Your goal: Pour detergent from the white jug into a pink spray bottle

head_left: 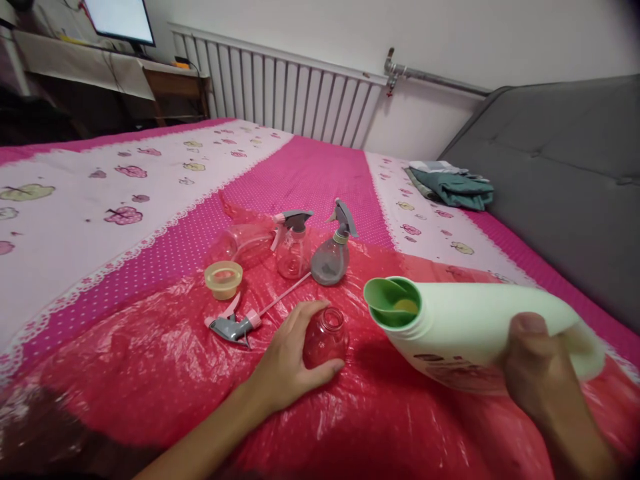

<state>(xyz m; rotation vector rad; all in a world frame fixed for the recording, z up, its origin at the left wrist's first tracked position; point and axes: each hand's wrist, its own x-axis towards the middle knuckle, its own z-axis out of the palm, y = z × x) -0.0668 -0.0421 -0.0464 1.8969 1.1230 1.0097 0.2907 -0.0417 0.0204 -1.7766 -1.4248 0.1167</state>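
Note:
My left hand [290, 363] wraps around a small clear pink bottle [327, 337] with no top, standing upright on the red plastic sheet [150, 373]. My right hand [543, 377] grips a large white detergent bottle [475, 330], tipped on its side with its green spout [393, 303] pointing left, above and to the right of the pink bottle's mouth. A loose grey and pink spray head [235, 327] with its tube lies just left of my left hand.
Behind stand a pink spray bottle [294, 250] and a grey spray bottle [333, 253], a clear pink bottle lying down [240, 243], and a yellowish cap [223, 279]. Folded clothes [453, 187] lie by the grey headboard [565, 180]. A radiator [280, 90] runs along the wall.

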